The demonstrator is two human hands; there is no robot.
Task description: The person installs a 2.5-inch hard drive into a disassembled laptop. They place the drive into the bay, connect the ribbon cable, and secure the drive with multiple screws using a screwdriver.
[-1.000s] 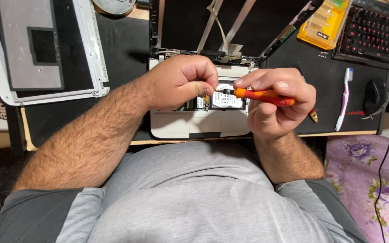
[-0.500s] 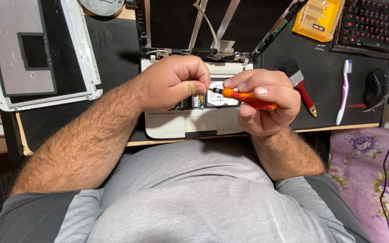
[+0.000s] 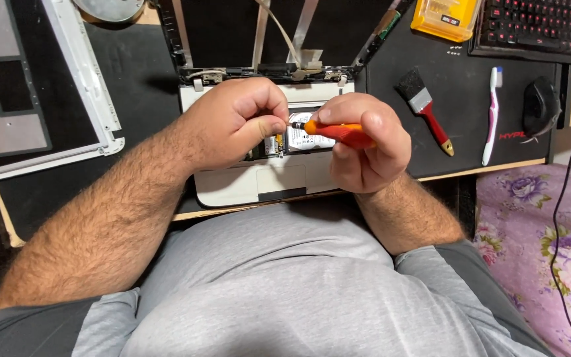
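The right hand [image 3: 365, 149] grips the orange-handled screwdriver [image 3: 335, 133] horizontally, while the left hand [image 3: 236, 122] is curled, its thumb and forefinger pinched at the tool's metal tip. Both hands hover over the opened white laptop base [image 3: 259, 182], directly above its exposed silver hard drive [image 3: 308, 140]. To the right, on the black desk mat [image 3: 391, 92], lie a red-handled paintbrush [image 3: 425, 109] and a white toothbrush [image 3: 492, 112].

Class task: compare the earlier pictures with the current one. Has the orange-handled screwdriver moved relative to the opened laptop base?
No clear move. The orange-handled screwdriver lies level above the laptop base, over the silver drive as before; only the camera has shifted.
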